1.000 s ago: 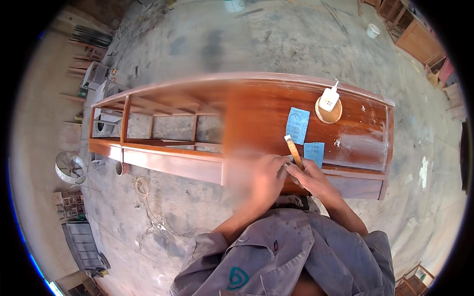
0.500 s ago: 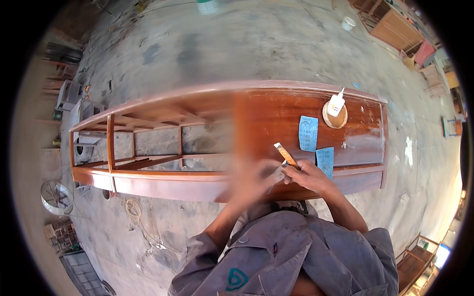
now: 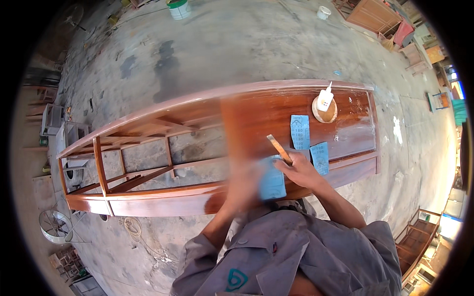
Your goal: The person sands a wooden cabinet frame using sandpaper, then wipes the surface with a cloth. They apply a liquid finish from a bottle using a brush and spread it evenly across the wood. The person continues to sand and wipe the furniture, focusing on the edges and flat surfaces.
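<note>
My right hand [image 3: 300,167] is closed around a narrow, flat orange-brown tool [image 3: 279,149] with a pale tip pointing up and left; its exact kind is unclear. Below its fingers hangs a blue sheet of sandpaper [image 3: 274,182], printed side showing. At that sheet's left edge is my left hand [image 3: 245,183], its fingers too smeared to read. Both hands are over the near edge of a long reddish-brown wooden furniture piece [image 3: 261,116]. On its panel lie two more blue sandpaper sheets, one upright [image 3: 299,132] and one tilted [image 3: 320,159].
A white nozzle bottle [image 3: 325,100] rests on a round, shallow piece [image 3: 326,117] at the panel's far right. Open wooden framing [image 3: 101,165] extends left. On the concrete floor are a green-and-white bucket [image 3: 178,10], a small white bucket [image 3: 323,13] and a coiled cord [image 3: 131,228].
A blue sandpaper sheet now shows spread between my hands, where it was not visible before. My view has shifted, and the furniture sits slightly farther left in it. The tool stays in my right hand.
</note>
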